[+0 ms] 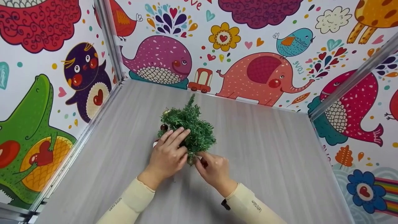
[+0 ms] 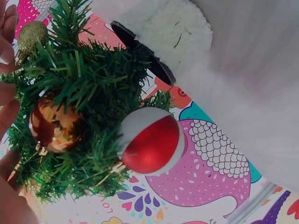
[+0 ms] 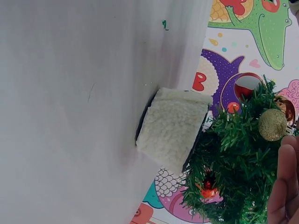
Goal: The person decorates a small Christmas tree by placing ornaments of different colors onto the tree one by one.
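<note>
A small green Christmas tree (image 1: 199, 133) stands on a base wrapped in white fleece (image 3: 173, 128). My left hand (image 1: 168, 155) holds its near left side, three fingers laid over the branches, index finger and thumb bent together at the front. A gold glitter bauble (image 1: 191, 159) hangs between both hands. Thumb and index finger of my right hand (image 1: 214, 169) pinch at its right side; I cannot tell whether they grip the ball or its hanger. A shiny copper bauble (image 2: 56, 123) and a red-and-white bauble (image 2: 152, 140) hang on the tree's left side.
The tree stands on a grey wood-grain table (image 1: 264, 155). Walls printed with cartoon animals (image 1: 258, 77) rise behind and beside it, with metal frame posts (image 1: 108, 40) at the corners. A tiny green scrap (image 3: 165, 24) lies on the tabletop.
</note>
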Available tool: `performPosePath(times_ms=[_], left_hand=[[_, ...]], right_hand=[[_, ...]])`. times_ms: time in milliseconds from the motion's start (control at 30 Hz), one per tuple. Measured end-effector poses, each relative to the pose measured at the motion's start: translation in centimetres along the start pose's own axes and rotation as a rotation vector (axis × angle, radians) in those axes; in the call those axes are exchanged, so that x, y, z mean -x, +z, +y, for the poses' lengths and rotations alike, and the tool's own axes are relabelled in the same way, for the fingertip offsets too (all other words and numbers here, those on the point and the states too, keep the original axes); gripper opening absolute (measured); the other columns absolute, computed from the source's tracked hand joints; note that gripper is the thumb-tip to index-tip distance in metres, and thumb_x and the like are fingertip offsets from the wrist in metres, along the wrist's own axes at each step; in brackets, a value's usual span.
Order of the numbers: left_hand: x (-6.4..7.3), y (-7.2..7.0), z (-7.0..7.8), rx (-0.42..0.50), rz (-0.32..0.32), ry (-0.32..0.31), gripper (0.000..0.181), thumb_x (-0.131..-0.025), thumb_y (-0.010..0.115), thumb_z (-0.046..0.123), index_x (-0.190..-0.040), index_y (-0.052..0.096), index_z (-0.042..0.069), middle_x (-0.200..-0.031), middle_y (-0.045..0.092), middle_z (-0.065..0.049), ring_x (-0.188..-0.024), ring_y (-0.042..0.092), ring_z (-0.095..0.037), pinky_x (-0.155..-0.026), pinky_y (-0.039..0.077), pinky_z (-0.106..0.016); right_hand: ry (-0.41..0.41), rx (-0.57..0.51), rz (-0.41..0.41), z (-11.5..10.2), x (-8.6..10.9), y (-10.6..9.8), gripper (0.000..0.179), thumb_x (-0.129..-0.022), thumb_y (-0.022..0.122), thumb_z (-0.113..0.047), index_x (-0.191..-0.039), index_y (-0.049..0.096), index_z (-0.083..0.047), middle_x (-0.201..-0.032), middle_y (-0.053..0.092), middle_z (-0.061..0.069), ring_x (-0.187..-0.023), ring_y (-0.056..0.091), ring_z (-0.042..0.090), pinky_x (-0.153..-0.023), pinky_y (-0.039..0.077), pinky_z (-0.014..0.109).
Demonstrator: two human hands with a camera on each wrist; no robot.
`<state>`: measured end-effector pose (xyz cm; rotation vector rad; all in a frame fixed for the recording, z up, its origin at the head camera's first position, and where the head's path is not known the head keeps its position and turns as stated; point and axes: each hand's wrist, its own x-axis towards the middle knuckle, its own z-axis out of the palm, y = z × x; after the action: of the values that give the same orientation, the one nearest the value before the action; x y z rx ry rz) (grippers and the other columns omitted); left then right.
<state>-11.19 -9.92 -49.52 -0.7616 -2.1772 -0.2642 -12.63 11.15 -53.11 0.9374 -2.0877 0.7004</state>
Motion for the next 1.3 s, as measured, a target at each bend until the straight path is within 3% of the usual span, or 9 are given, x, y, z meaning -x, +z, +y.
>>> performPosePath(times_ms=[300, 467, 633, 733, 833, 933, 1000, 1133, 1300], left_hand=[[-0.7, 0.3, -0.4, 0.052, 0.065, 0.031, 0.014, -0.076, 0.073, 0.023, -0.069, 0.066, 0.013, -0.141, 0.056, -0.011, -0.134, 0.047, -0.03, -0.109, 0.032, -0.047], [-1.2, 0.1, -0.8, 0.129, 0.168, 0.044, 0.011, -0.075, 0.068, 0.022, -0.072, 0.066, 0.011, -0.138, 0.058, -0.013, -0.129, 0.051, -0.032, -0.106, 0.034, -0.049], [-1.5, -0.8, -2.0, 0.128, 0.298, -0.001, 0.022, -0.082, 0.063, 0.027, -0.092, 0.069, 0.008, -0.134, 0.061, -0.014, -0.122, 0.056, -0.034, -0.105, 0.036, -0.048], [-0.9, -1.7, -3.7, 0.113, 0.319, -0.105, 0.035, -0.087, 0.058, 0.031, -0.11, 0.066, 0.005, -0.135, 0.059, -0.015, -0.12, 0.056, -0.036, -0.105, 0.036, -0.049], [0.7, -2.1, -6.0, 0.113, 0.232, -0.291, 0.049, -0.087, 0.058, 0.034, -0.126, 0.059, 0.004, -0.145, 0.05, -0.014, -0.127, 0.05, -0.037, -0.111, 0.03, -0.051], [3.1, -1.7, -8.3, 0.09, 0.068, -0.463, 0.065, -0.087, 0.061, 0.039, -0.142, 0.049, 0.006, -0.157, 0.036, -0.013, -0.139, 0.037, -0.037, -0.114, 0.023, -0.055], [4.8, -1.2, -9.4, 0.086, -0.052, -0.537, 0.077, -0.085, 0.067, 0.041, -0.151, 0.04, 0.01, -0.162, 0.024, -0.013, -0.145, 0.025, -0.036, -0.116, 0.016, -0.057], [7.5, -0.2, -10.6, 0.082, -0.274, -0.613, 0.097, -0.081, 0.075, 0.047, -0.159, 0.026, 0.017, -0.165, 0.009, -0.016, -0.15, 0.004, -0.035, -0.113, 0.004, -0.066], [9.2, 0.6, -11.1, 0.056, -0.399, -0.606, 0.1, -0.077, 0.075, 0.057, -0.157, 0.031, 0.014, -0.163, 0.015, -0.02, -0.148, 0.011, -0.043, -0.106, 0.007, -0.077]], right_hand=[[-0.061, -0.004, -0.026, 1.3, 0.4, -1.7, 0.022, -0.077, 0.074, -0.006, -0.097, 0.073, -0.016, -0.066, 0.064, -0.011, -0.053, 0.057, -0.003, -0.045, 0.048, 0.019], [-0.065, 0.026, -0.032, 2.7, 0.9, -2.8, 0.021, -0.076, 0.074, -0.007, -0.095, 0.073, -0.015, -0.069, 0.066, -0.01, -0.056, 0.059, -0.003, -0.046, 0.049, 0.02], [0.037, 0.122, -0.066, 4.6, 1.6, -3.8, 0.022, -0.078, 0.075, -0.014, -0.1, 0.073, -0.014, -0.081, 0.069, -0.007, -0.067, 0.064, 0.006, -0.047, 0.051, 0.029], [0.159, 0.202, -0.156, 5.8, 2.3, -4.5, 0.036, -0.081, 0.075, -0.024, -0.115, 0.07, -0.015, -0.102, 0.069, -0.003, -0.084, 0.066, 0.016, -0.053, 0.053, 0.036], [0.261, 0.269, -0.259, 7.4, 3.3, -5.2, 0.056, -0.082, 0.076, -0.033, -0.133, 0.061, -0.014, -0.127, 0.062, 0.005, -0.105, 0.062, 0.027, -0.069, 0.055, 0.044], [0.318, 0.301, -0.324, 9.2, 4.5, -5.9, 0.074, -0.081, 0.078, -0.037, -0.144, 0.052, -0.011, -0.144, 0.05, 0.015, -0.123, 0.053, 0.038, -0.092, 0.048, 0.056], [0.353, 0.339, -0.375, 10.4, 5.3, -6.4, 0.081, -0.081, 0.078, -0.042, -0.149, 0.046, -0.012, -0.151, 0.042, 0.019, -0.133, 0.044, 0.042, -0.1, 0.04, 0.062], [0.445, 0.401, -0.478, 12.5, 6.8, -7.3, 0.087, -0.083, 0.072, -0.054, -0.154, 0.04, -0.015, -0.158, 0.03, 0.021, -0.142, 0.029, 0.044, -0.104, 0.03, 0.068], [0.552, 0.408, -0.525, 14.3, 7.7, -7.9, 0.09, -0.083, 0.065, -0.066, -0.155, 0.039, -0.017, -0.161, 0.024, 0.018, -0.146, 0.02, 0.041, -0.104, 0.026, 0.073]])
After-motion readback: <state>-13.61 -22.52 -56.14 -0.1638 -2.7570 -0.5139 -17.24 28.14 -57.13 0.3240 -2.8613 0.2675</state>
